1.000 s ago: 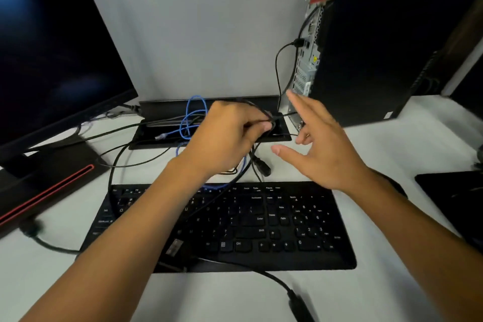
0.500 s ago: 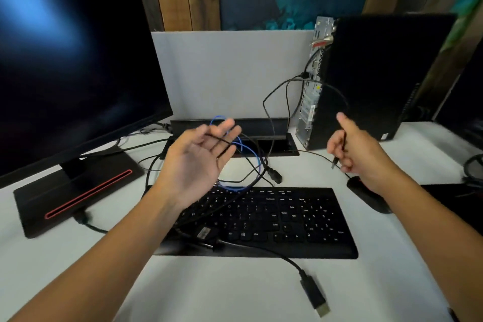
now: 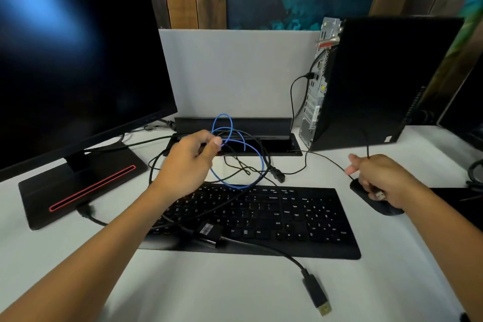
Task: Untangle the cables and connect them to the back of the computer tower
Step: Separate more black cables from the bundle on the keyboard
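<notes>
Blue cable point(image 3: 236, 162) loops pinched in my left hand point(image 3: 187, 165); my right hand point(image 3: 379, 178) curls round a black USB lead point(image 3: 379, 194)

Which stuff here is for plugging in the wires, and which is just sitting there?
For the job: blue cable, black cables, USB plug, display plug, tower, left hand, right hand.

Just there: monitor, keyboard, mouse.

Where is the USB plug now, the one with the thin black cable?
In the head view, the USB plug is low on the right, held in the right hand just above the black mouse, right of the keyboard.
</notes>
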